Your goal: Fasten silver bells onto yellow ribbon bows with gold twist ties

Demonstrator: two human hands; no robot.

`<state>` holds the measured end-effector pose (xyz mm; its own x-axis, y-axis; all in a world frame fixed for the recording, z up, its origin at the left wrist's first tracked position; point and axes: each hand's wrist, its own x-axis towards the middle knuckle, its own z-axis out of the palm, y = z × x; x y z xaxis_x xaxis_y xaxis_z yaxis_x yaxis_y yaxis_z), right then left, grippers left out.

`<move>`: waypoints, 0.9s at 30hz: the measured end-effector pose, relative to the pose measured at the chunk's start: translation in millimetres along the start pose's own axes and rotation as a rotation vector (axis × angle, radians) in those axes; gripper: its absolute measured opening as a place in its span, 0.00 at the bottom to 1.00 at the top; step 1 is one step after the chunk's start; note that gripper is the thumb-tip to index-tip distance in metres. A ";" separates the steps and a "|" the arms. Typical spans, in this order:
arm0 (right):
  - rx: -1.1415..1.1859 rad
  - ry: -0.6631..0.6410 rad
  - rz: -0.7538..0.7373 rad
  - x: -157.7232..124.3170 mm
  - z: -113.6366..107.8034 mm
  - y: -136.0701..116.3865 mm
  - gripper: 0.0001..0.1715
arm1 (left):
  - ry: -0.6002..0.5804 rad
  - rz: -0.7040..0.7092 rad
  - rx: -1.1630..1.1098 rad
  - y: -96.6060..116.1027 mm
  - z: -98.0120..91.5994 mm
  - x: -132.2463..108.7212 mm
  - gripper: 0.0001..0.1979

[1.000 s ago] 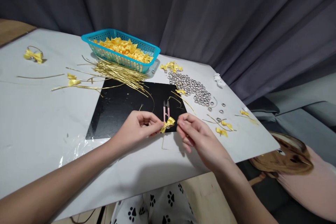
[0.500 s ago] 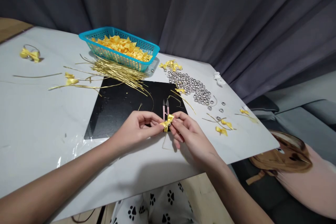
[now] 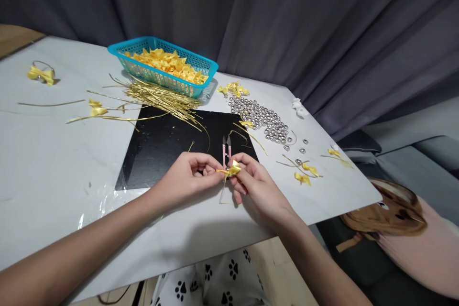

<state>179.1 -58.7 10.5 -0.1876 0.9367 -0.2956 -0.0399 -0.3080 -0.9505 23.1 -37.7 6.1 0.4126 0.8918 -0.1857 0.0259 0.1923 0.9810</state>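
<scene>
A small yellow ribbon bow [image 3: 234, 169] is held between my two hands, over the near right part of a black board [image 3: 168, 148]. My left hand [image 3: 195, 172] pinches the bow's left end between thumb and fingers. On its other side, my right hand [image 3: 253, 177] grips the bow with thumb and forefinger. A thin gold cord [image 3: 223, 195] hangs down below the bow. Just beyond my fingertips, a pair of pink-handled thread snips [image 3: 226, 149] lies on the board, blades pointing away. The middle of the bow is too small to make out clearly.
A blue plastic basket [image 3: 115, 49] full of yellow bows stands at the back. Gold cords [image 3: 161, 100] lie in a bundle before it. Silver beads [image 3: 260, 117] are spread to the right. Loose bows [image 3: 303, 178] lie near the right edge, and a bow with a ring [image 3: 41, 74] far left.
The bow has turned between my fingers, its left end now drawn narrow and more level. My right hand has shifted slightly left. The things on the table stay where they were.
</scene>
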 end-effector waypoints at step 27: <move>-0.116 0.618 -0.684 -34.4 -77.7 -67.2 0.09 | 0.012 0.054 -0.007 1.9 -3.4 -3.6 0.13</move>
<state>264.5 -57.3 77.1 0.3983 0.8410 0.3663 0.1559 0.3315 -0.9305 18.5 -39.2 8.4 0.4019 0.9060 -0.1329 -0.0023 0.1461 0.9893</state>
